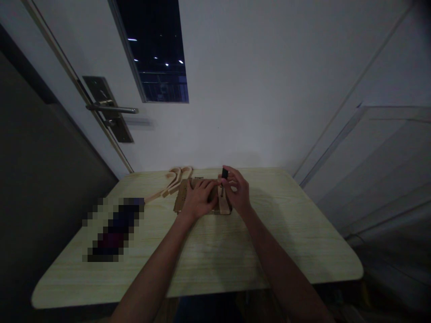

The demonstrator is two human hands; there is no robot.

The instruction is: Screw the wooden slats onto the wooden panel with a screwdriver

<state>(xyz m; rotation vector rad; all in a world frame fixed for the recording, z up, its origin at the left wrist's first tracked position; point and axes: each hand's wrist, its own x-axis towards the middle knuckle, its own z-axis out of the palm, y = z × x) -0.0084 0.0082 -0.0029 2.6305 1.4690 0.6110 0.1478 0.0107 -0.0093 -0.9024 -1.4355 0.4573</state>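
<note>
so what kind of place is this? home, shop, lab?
Probably a room in a home or small office, not a workshop. A light wood-grain table stands against a white door with a metal lever handle and a narrow dark window. Both hands work on a brown cardboard piece; no benches or machinery visible.

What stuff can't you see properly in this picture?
Head view only:
- Wooden board: middle hidden under the left hand.
- Small dark piece: too small and dim to identify, pinched by the right hand.
- Pixelated patch: blurred out.
- Table: near edge dark.

Left hand [198,199] flat, right hand [238,190] pinching
</note>
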